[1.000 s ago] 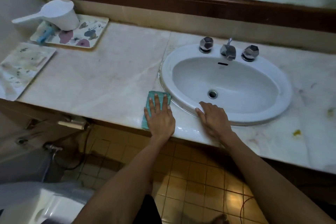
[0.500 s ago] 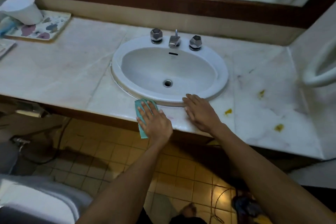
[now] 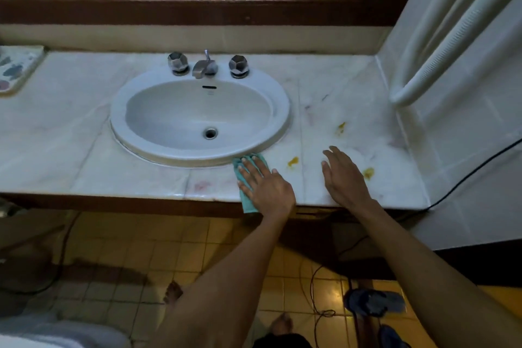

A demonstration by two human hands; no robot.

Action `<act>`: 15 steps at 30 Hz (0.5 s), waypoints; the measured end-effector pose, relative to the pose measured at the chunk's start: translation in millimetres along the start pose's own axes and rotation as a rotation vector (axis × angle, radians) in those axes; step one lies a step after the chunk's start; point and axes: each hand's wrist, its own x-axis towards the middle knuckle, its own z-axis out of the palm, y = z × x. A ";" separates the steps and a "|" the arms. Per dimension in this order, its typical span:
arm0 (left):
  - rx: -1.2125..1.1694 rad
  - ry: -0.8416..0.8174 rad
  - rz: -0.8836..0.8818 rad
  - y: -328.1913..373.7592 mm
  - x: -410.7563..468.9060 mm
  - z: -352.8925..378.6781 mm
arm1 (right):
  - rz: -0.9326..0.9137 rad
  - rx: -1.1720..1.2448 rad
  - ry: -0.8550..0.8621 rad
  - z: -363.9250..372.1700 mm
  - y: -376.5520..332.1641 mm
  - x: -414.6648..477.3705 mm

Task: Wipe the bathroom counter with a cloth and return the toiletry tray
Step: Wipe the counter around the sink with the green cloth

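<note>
My left hand (image 3: 265,183) presses flat on a teal cloth (image 3: 247,200) at the front edge of the marble counter (image 3: 84,150), just right of the sink's front rim. The cloth's near end hangs over the counter edge. My right hand (image 3: 343,178) rests flat and empty on the counter further right, fingers apart. Three yellow stains (image 3: 292,161) mark the marble around it. The patterned toiletry tray (image 3: 14,70) shows only partly at the far left edge.
A white oval sink (image 3: 197,116) with a metal tap (image 3: 204,66) and two faceted knobs sits mid-counter. A mirror runs along the back wall. A white towel rail (image 3: 423,70) juts from the right wall. Slippers (image 3: 372,302) and a cable lie on the tiled floor.
Both hands have slid right along the counter's front edge, the left taking the cloth past the sink. The view turned right, so the tray and scoop slipped mostly out of frame.
</note>
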 end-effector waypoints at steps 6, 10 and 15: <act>0.053 -0.154 0.298 45.0 -2.9 17.1 | 0.096 0.067 -0.009 1.9 31.1 -22.0; 0.169 -0.299 0.639 45.0 3.2 22.9 | 0.098 0.108 0.002 0.2 35.2 -24.5; 0.319 -0.380 1.037 -31.6 34.9 -17.9 | 0.066 0.072 0.056 -9.9 48.2 -18.4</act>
